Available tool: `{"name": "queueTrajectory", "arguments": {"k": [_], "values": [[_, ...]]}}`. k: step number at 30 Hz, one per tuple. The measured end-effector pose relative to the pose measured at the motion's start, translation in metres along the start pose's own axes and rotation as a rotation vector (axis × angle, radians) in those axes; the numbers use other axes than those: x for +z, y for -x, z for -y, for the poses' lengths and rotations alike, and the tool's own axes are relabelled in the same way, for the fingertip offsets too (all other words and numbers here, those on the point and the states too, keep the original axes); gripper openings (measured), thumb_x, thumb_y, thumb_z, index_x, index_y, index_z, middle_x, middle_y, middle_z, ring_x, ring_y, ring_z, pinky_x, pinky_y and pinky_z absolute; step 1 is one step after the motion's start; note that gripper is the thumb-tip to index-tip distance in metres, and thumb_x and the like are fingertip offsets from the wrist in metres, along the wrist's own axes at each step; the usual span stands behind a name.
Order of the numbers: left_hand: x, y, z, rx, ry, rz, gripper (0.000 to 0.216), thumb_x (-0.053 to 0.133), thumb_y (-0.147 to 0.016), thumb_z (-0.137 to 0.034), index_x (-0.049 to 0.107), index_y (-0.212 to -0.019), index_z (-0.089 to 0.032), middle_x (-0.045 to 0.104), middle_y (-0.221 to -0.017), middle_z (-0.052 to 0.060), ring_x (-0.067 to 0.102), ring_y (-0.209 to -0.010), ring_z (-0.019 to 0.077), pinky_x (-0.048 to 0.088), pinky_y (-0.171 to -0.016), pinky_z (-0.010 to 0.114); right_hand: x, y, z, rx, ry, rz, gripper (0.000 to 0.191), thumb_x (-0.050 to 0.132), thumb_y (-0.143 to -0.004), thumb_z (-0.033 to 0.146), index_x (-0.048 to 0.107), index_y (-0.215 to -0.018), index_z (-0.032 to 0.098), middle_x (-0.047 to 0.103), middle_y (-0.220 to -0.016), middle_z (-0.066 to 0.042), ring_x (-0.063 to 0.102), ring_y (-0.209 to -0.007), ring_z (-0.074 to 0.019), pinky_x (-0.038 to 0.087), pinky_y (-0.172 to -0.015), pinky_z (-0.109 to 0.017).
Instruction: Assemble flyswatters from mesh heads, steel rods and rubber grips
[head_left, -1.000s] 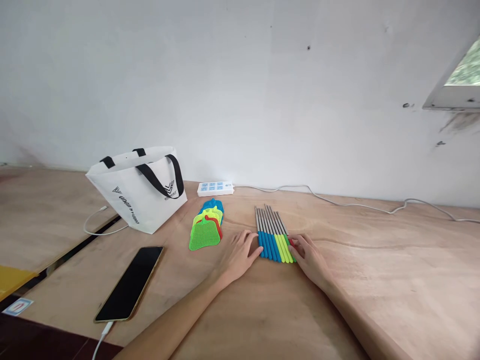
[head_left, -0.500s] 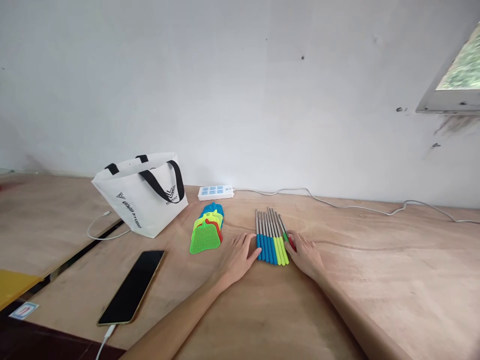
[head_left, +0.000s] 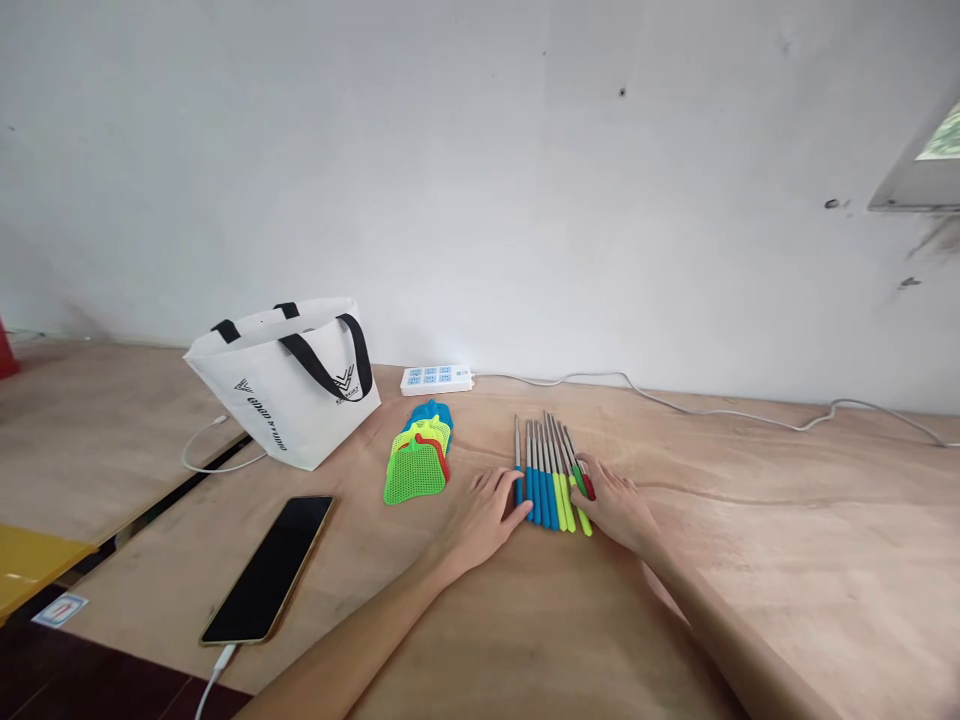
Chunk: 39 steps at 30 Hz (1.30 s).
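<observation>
Several metal rods with coloured handles lie side by side on the wooden table, their tips pointing to the wall. My left hand (head_left: 487,510) has its thumb and fingers closed about the leftmost blue-handled rod (head_left: 517,450), which lies slightly apart from the other blue handles (head_left: 543,500). At the row's right end, my right hand (head_left: 615,505) is closed over the red handle (head_left: 588,486) and a green handle (head_left: 579,478), partly hiding them. Its thumb rests by the outermost yellow handle (head_left: 583,518), which is tilted. Perforated fly swatter heads (head_left: 415,472) in green, red, yellow and blue overlap left of my left hand.
A white tote bag (head_left: 300,420) with black handles stands at the left. In front of it lies a phone (head_left: 268,570) with a charging cable. A white power strip (head_left: 436,379) sits by the wall, its cord (head_left: 705,413) running right.
The leftmost blue-handled rod is now separated from the row by a small gap. The outermost yellow handle has swung out to the right. The view has shifted slightly.
</observation>
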<state>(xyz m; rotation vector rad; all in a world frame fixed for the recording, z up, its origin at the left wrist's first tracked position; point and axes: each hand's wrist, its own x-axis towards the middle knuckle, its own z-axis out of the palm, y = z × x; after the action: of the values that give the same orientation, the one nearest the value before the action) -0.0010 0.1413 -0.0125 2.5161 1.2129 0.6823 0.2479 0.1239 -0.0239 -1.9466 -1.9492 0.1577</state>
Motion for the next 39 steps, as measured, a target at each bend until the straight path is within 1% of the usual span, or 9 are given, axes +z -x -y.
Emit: {"name": "queueTrajectory", "arguments": {"k": [8,11,14,18,22,28,32,35,39], "values": [[0.000,0.001,-0.001,0.045,-0.007,0.009,0.034,0.049,-0.103,-0.043,0.055,-0.132,-0.027,0.061,-0.129,0.006,0.058,-0.117,0.0270,0.045,-0.102,0.043,0.003,0.012,-0.011,-0.049,-0.067,-0.056,0.035,0.046,-0.095,0.043,0.053,-0.127,0.030,0.070,-0.121,-0.006,0.067,-0.106,-0.0283,0.044,-0.089,-0.039],[0.000,0.001,-0.001,0.068,-0.037,0.010,0.033,0.046,-0.104,-0.042,0.059,-0.131,-0.029,0.060,-0.126,0.006,0.059,-0.113,0.0264,0.046,-0.101,0.043,0.005,0.011,-0.015,-0.069,-0.146,-0.057,0.036,0.039,-0.099,0.048,0.053,-0.126,0.029,0.073,-0.096,-0.003,0.069,-0.095,-0.0257,0.046,-0.085,-0.038],[0.000,0.001,0.000,0.087,-0.041,-0.004,0.032,0.046,-0.104,-0.042,0.061,-0.129,-0.030,0.061,-0.124,0.005,0.060,-0.112,0.0253,0.045,-0.100,0.042,0.005,0.009,-0.016,-0.063,-0.185,-0.062,0.037,0.036,-0.100,0.048,0.054,-0.125,0.029,0.067,-0.075,0.002,0.068,-0.078,-0.0228,0.047,-0.078,-0.035],[0.001,-0.002,0.001,0.056,-0.009,-0.023,0.028,0.049,-0.103,-0.043,0.058,-0.123,-0.026,0.065,-0.122,0.005,0.061,-0.114,0.0250,0.044,-0.101,0.042,0.003,0.009,-0.013,-0.053,-0.176,-0.077,0.036,0.036,-0.099,0.045,0.056,-0.124,0.029,0.067,-0.077,0.001,0.067,-0.077,-0.0220,0.047,-0.078,-0.034],[0.005,-0.023,0.000,-0.088,-0.006,-0.025,0.027,0.055,-0.098,-0.044,0.056,-0.114,-0.022,0.069,-0.116,0.008,0.063,-0.111,0.0279,0.047,-0.096,0.042,0.003,0.009,-0.011,-0.051,-0.175,-0.068,0.037,0.036,-0.099,0.044,0.055,-0.126,0.028,0.068,-0.079,0.000,0.066,-0.078,-0.0224,0.046,-0.082,-0.037],[0.003,-0.062,-0.019,-0.256,-0.108,0.172,0.036,0.064,-0.086,-0.040,0.053,-0.111,-0.017,0.068,-0.119,0.018,0.065,-0.112,0.0339,0.051,-0.088,0.040,0.003,0.008,-0.014,-0.073,-0.184,-0.067,0.037,0.035,-0.099,0.043,0.054,-0.126,0.027,0.069,-0.081,0.001,0.066,-0.079,-0.0217,0.047,-0.078,-0.034],[-0.001,-0.068,-0.029,-0.272,-0.216,0.233,0.044,0.064,-0.083,-0.036,0.051,-0.119,-0.015,0.068,-0.120,0.022,0.067,-0.112,0.0366,0.052,-0.085,0.040,0.004,0.008,-0.016,-0.081,-0.171,-0.067,0.037,0.036,-0.099,0.043,0.055,-0.126,0.028,0.069,-0.080,0.001,0.067,-0.079,-0.0212,0.047,-0.077,-0.033],[-0.005,-0.069,-0.029,-0.260,-0.260,0.289,0.043,0.061,-0.084,-0.022,0.049,-0.125,-0.013,0.071,-0.115,0.023,0.070,-0.105,0.0359,0.053,-0.081,0.039,0.004,0.009,-0.016,-0.074,-0.170,-0.066,0.036,0.036,-0.100,0.042,0.055,-0.127,0.029,0.067,-0.077,0.002,0.067,-0.081,-0.0215,0.047,-0.082,-0.035],[-0.008,-0.065,-0.027,-0.224,-0.269,0.318,0.043,0.055,-0.087,-0.013,0.050,-0.130,-0.011,0.072,-0.111,0.023,0.071,-0.105,0.0361,0.052,-0.082,0.039,0.005,0.010,-0.014,-0.079,-0.158,-0.076,0.035,0.037,-0.100,0.042,0.054,-0.127,0.029,0.069,-0.087,-0.001,0.067,-0.089,-0.0229,0.047,-0.086,-0.037]]}}
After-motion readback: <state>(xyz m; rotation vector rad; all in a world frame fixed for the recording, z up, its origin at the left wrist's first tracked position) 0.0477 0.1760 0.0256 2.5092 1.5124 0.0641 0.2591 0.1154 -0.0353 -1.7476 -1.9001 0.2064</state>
